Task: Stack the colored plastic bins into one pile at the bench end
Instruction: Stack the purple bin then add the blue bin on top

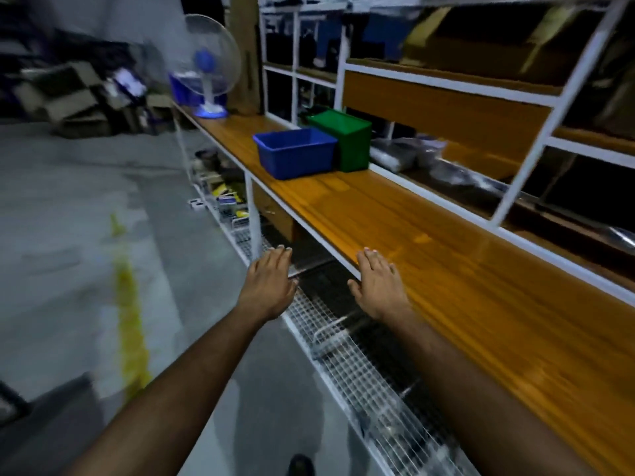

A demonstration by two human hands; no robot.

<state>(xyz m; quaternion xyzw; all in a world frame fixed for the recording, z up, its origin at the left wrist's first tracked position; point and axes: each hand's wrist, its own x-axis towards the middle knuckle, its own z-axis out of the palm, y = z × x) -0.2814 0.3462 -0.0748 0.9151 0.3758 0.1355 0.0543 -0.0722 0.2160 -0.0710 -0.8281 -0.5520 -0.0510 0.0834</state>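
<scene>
We saw two bare forearms reaching into view from the bottom edge, with no sleeves, bands or watches anywhere along their visible length. The left hand (271, 285) was ungloved, and pale fingernails showed at its fingertips. The right hand (378, 290) was likewise ungloved, with no rings that we could make out, and a light nail showed at one fingertip. Near the bottom edge a dark shoe (301, 465) was visible, too blurred for us to tell more.
</scene>
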